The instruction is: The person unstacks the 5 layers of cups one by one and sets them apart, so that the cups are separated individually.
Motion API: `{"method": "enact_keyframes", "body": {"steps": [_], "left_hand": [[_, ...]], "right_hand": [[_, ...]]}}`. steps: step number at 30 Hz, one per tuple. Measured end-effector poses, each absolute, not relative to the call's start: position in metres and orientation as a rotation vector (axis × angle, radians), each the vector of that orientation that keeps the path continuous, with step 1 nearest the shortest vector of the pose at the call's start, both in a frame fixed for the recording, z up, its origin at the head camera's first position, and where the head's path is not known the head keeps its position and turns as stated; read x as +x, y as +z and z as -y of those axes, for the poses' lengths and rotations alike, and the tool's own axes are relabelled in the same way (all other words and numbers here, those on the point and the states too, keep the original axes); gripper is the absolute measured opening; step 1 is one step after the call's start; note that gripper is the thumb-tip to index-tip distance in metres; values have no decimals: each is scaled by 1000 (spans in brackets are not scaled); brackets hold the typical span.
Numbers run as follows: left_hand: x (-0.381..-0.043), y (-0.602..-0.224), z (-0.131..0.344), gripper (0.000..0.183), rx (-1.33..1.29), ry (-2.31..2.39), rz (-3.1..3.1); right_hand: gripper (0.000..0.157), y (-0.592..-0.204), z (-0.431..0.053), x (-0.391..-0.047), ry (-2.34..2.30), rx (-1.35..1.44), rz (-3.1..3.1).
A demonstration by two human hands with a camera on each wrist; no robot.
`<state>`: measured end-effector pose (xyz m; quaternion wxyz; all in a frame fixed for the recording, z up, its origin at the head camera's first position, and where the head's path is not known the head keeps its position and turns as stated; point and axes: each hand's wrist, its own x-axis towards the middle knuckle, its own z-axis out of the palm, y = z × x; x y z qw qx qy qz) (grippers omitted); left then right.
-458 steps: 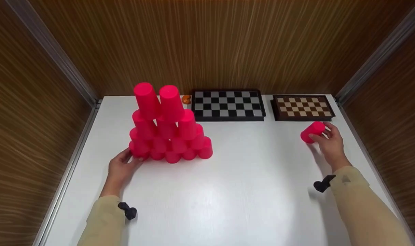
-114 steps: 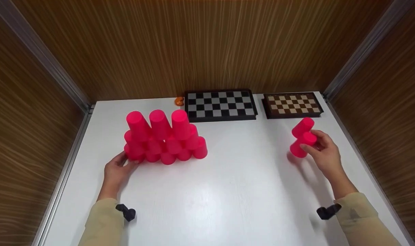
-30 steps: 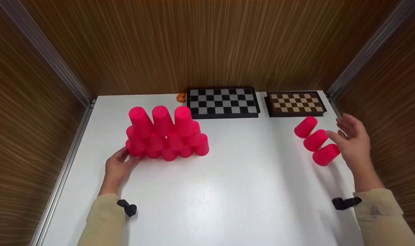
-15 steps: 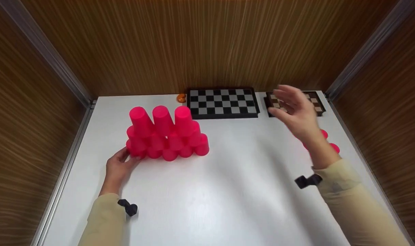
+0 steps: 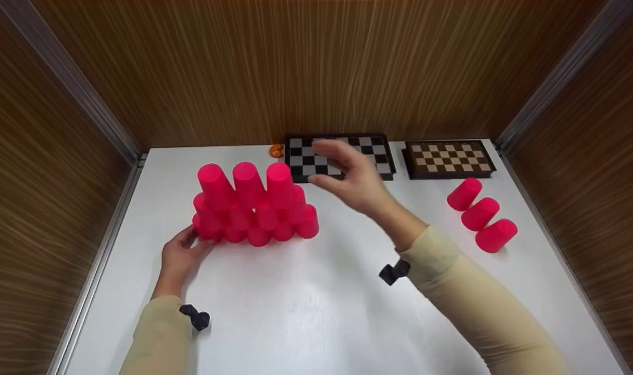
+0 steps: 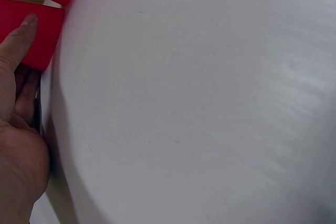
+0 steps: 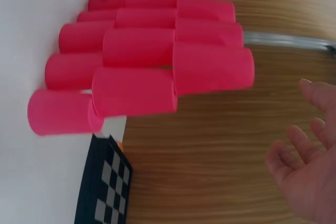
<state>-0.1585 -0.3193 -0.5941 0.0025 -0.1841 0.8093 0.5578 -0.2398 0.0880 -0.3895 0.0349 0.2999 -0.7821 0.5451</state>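
The left fingers (image 5: 185, 237) clasp a plain pink cup (image 6: 47, 38), while the right fingers (image 5: 337, 149) hang apart.

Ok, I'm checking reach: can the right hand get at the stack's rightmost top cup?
Probably yes: the right hand holds nothing, and nothing visible stands between it and the rightmost top cup.

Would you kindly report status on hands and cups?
Left hand: gripping bottom cup. Right hand: empty, raised. Cup stack: three tiers. Nothing visibly in the way.
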Motion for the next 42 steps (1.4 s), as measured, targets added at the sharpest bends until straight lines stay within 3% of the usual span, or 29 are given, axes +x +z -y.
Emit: {"method": "enact_keyframes", "body": {"steps": [16,42], "left_hand": [[-159,-595,320,86,-603,1762,-2499],[-159,-594,321,89,-596,1769,-2504]], "right_hand": [[64,-414,-36,-242,1750,808,2568],[65,-426,-15,-244,1843,778,2583]]}}
